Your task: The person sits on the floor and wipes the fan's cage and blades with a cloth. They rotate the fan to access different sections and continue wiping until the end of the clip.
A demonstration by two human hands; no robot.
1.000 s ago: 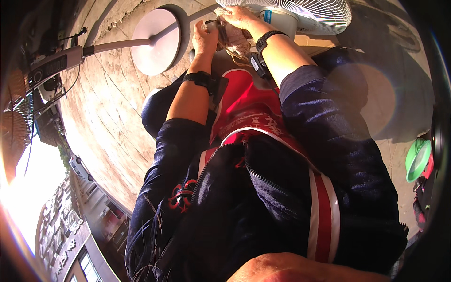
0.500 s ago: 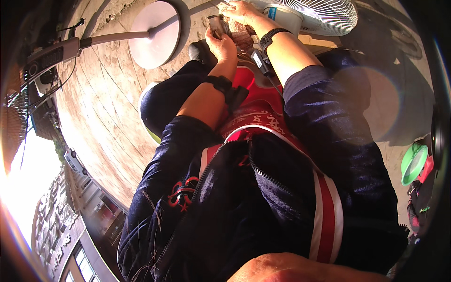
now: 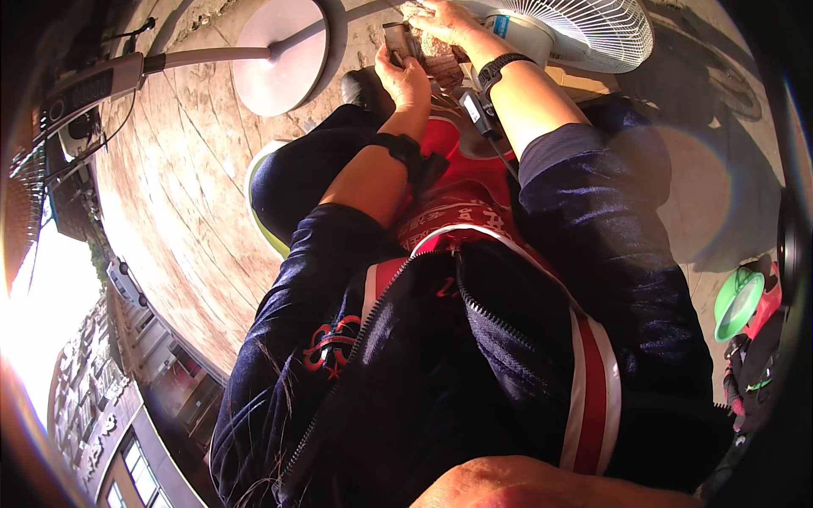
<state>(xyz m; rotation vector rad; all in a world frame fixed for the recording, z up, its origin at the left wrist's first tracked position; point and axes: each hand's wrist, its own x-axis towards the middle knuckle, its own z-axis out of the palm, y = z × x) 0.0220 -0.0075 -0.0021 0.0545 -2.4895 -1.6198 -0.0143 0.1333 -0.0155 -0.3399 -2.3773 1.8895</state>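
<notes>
I sit in a dark blue jacket over a red shirt, with both forearms reaching up the picture. My left hand [image 3: 405, 80], with a black band on its wrist, is closed on a small flat grey piece [image 3: 395, 38]. My right hand [image 3: 446, 19], wearing a black wristwatch, curls over a brownish lump [image 3: 440, 59] right beside the left hand, near the top edge. The two hands almost touch. A small dark device with a cable [image 3: 474, 110] lies under my right wrist.
A white fan grille [image 3: 597, 30] lies at the top right. A round pale stand base [image 3: 279, 55] with a pole runs left to a grey control box [image 3: 89, 89]. Rough stone floor [image 3: 178, 186] on the left. A green bowl-shaped thing [image 3: 735, 303] at the right edge.
My left hand has moved right, closer to my right hand and the brownish lump. The right hand has stayed on the lump.
</notes>
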